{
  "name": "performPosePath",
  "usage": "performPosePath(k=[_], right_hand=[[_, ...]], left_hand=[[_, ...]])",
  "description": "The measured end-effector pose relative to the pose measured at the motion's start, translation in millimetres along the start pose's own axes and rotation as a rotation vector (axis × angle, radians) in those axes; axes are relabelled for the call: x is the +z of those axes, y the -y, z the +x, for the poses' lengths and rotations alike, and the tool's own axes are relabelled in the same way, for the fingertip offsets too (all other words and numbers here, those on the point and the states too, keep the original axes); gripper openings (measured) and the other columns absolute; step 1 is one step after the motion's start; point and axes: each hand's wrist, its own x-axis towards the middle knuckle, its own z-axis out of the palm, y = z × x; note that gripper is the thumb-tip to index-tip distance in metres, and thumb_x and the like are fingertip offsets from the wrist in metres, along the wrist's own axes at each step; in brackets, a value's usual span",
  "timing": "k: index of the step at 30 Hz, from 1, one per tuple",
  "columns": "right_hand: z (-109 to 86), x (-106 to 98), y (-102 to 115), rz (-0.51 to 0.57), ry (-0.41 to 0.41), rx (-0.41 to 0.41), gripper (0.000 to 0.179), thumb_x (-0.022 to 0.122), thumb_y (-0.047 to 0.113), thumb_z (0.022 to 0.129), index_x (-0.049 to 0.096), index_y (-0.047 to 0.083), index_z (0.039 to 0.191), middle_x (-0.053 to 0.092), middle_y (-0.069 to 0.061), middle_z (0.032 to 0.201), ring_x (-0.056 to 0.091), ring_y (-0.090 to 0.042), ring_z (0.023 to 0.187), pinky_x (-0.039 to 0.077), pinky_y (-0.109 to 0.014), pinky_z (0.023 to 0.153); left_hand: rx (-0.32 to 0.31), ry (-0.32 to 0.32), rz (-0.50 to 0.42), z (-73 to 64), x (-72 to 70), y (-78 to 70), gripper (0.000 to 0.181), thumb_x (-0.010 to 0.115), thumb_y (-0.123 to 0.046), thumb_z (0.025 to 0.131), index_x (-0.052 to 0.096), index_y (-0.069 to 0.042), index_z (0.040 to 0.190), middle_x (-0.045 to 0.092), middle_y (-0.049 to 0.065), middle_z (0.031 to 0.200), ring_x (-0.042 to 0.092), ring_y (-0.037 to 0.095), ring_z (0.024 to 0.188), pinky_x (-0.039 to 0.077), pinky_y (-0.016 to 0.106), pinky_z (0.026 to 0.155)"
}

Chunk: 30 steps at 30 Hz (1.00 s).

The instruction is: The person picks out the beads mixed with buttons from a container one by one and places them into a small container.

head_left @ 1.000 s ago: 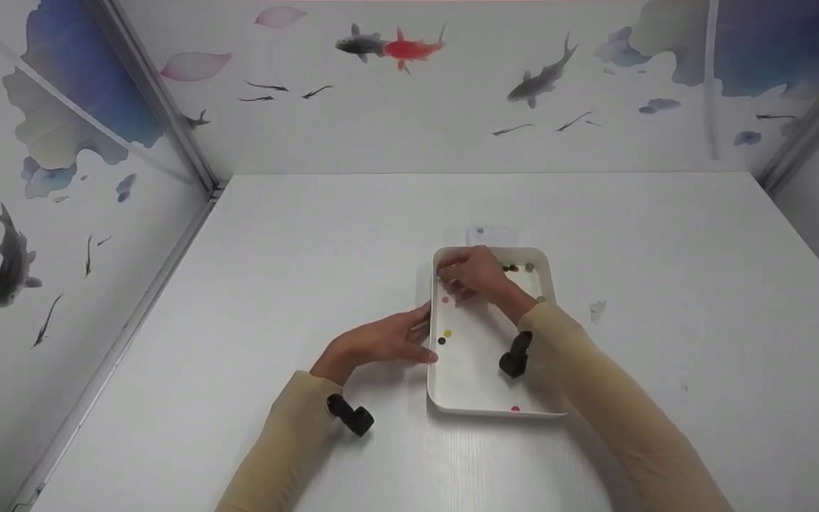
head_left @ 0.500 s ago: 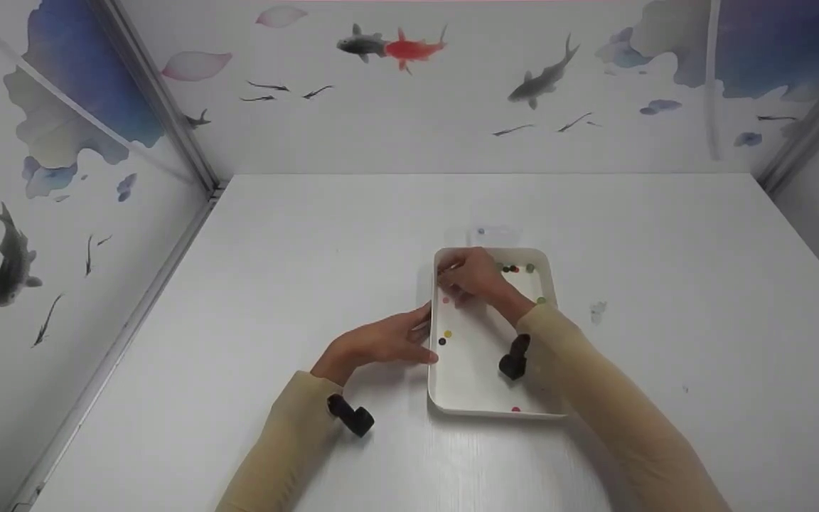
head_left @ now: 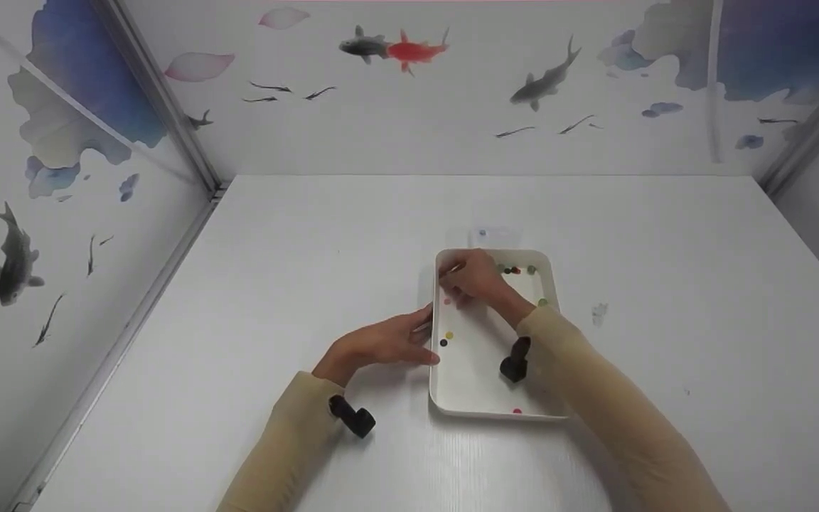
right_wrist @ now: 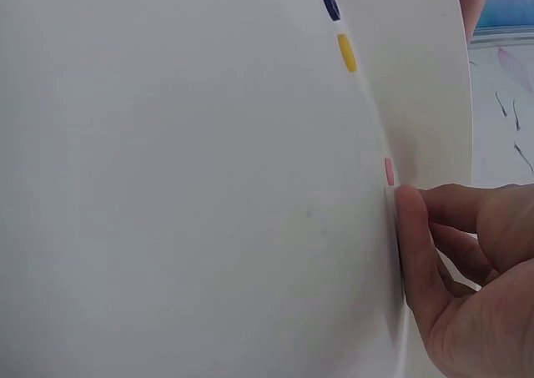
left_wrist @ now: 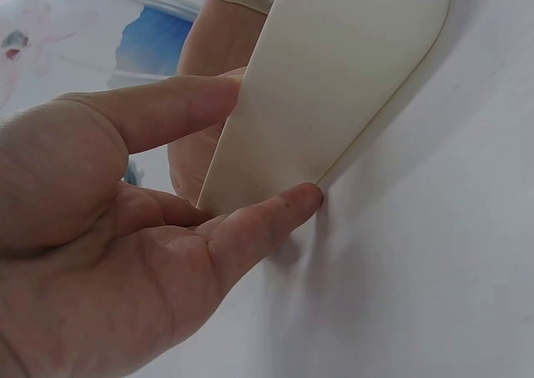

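My left hand (head_left: 384,340) holds the left side of a white rectangular tray (head_left: 498,414). In the left wrist view, the thumb lies at the rim and a fingertip touches low on the outer wall. My right hand (head_left: 475,276) reaches inside the tray at its far left corner, fingers bent down along the wall. In the right wrist view, a fingertip sits right beside a small pink disc (right_wrist: 389,171). I cannot tell whether the right fingers hold a piece. A yellow disc (right_wrist: 347,53) and a dark blue disc (right_wrist: 330,2) lie nearer along the same wall.
Inside the tray, several dark and red pieces (head_left: 512,270) lie by the far wall. Green pieces (head_left: 542,302) lie at the right, a red one (head_left: 517,411) at the near wall. Behind the tray is a clear plastic item (head_left: 498,236). Clear bits (head_left: 598,313) lie to the right.
My right fingers have drawn closer together at the tray's far left corner. The left hand and the tray stay in place; the head view has shifted slightly.
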Motion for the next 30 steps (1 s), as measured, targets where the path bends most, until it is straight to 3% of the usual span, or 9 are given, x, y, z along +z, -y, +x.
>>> performPosePath(k=[3,11,24,30], right_hand=[[-1.4,-0.6,-0.5,0.014,0.004,0.003,0.019,0.066,0.007,0.079,0.067,0.009,0.097,0.067,-0.009,0.088,0.064,-0.016,0.062,0.052,-0.027,0.049],[-5.5,-4.1,0.6,0.072,0.011,-0.01,0.015,0.066,0.01,0.079,0.069,0.009,0.094,0.07,-0.009,0.093,0.064,-0.018,0.061,0.051,-0.028,0.048],[-10.8,-5.9,9.1,0.086,0.061,0.052,0.02,0.065,0.018,0.084,0.067,0.01,0.102,0.07,-0.01,0.093,0.069,-0.02,0.064,0.054,-0.031,0.052],[-11.3,-7.9,10.8,0.077,0.072,0.062,0.02,0.064,0.021,0.085,0.067,0.011,0.102,0.07,-0.01,0.089,0.069,-0.021,0.067,0.055,-0.031,0.054]], left_hand=[[-0.013,-0.005,0.0,-0.1,0.8,0.5,0.098,0.072,-0.02,0.078,0.003,-0.026,0.148,0.013,-0.006,0.155,0.014,0.007,0.141,0.015,0.034,0.116],[0.042,0.035,-0.04,1.2,0.2,1.8,0.098,0.07,-0.019,0.08,0.001,-0.024,0.148,0.009,-0.003,0.155,0.015,0.008,0.141,0.016,0.033,0.115],[-0.025,0.018,-0.041,-0.5,-0.4,0.0,0.099,0.071,-0.018,0.079,0.0,-0.019,0.148,0.008,-0.005,0.155,0.014,0.005,0.14,0.015,0.031,0.116],[0.004,0.024,-0.022,0.2,-1.2,1.7,0.098,0.071,-0.021,0.08,0.001,-0.022,0.148,0.009,-0.005,0.155,0.015,0.006,0.141,0.016,0.033,0.116]])
